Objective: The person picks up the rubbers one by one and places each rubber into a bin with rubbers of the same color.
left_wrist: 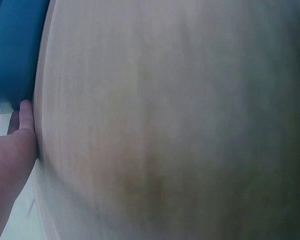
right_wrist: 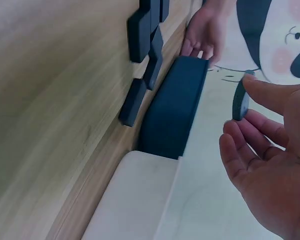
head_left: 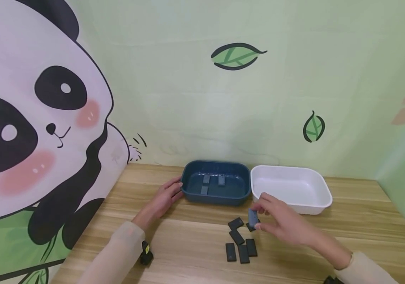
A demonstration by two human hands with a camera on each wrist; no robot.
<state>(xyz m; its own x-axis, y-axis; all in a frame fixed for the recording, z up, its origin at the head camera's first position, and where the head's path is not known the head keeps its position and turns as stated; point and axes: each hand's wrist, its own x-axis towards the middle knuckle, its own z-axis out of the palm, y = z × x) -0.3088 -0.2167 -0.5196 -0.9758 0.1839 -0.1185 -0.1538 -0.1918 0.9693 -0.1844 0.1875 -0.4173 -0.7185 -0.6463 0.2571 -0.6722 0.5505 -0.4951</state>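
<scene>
My right hand pinches a dark domino between thumb and fingertips, above the table in front of the two trays. In the right wrist view the domino is seen edge-on. My left hand rests its fingers against the left end of a dark blue tray; the left wrist view shows the same fingers touching its side. Inside that tray lie three dominoes. Several black dominoes lie loosely grouped on the table, below and left of my right hand.
A white tray stands right beside the blue one, at the back of the wooden table. Behind them rises a pale green backdrop with a printed panda and leaves. Dark wrist straps sit at the sleeves.
</scene>
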